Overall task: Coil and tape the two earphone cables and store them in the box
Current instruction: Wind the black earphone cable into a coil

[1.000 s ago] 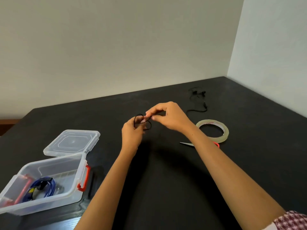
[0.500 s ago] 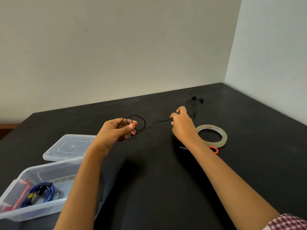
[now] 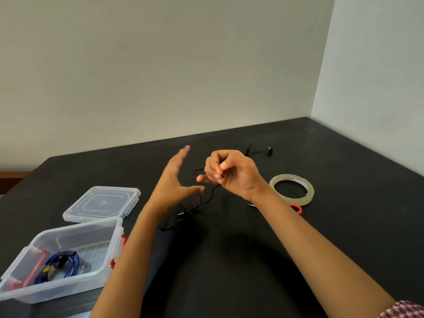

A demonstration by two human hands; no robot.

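A black earphone cable point(image 3: 207, 198) runs from my right hand point(image 3: 234, 174) down in loose loops to the dark table point(image 3: 229, 260), its inline piece point(image 3: 181, 213) lying below my left wrist. My right hand pinches the cable between thumb and fingers. My left hand point(image 3: 174, 182) is beside it, palm flat and fingers spread, holding nothing. The cable's earbuds point(image 3: 269, 149) lie on the table behind my right hand. A clear plastic box point(image 3: 110, 255) with red latches stands open at the lower left and holds a coiled blue cable point(image 3: 68, 263).
The box's clear lid point(image 3: 103, 203) lies flat behind the box. A roll of clear tape point(image 3: 308, 195) sits right of my right wrist, with red-handled scissors point(image 3: 296, 208) partly hidden under my forearm. Walls close the table's far and right sides.
My left hand has let go of the small black coil and opened flat. The cable now hangs loose to the table. My right hand came back left, close to the left hand.
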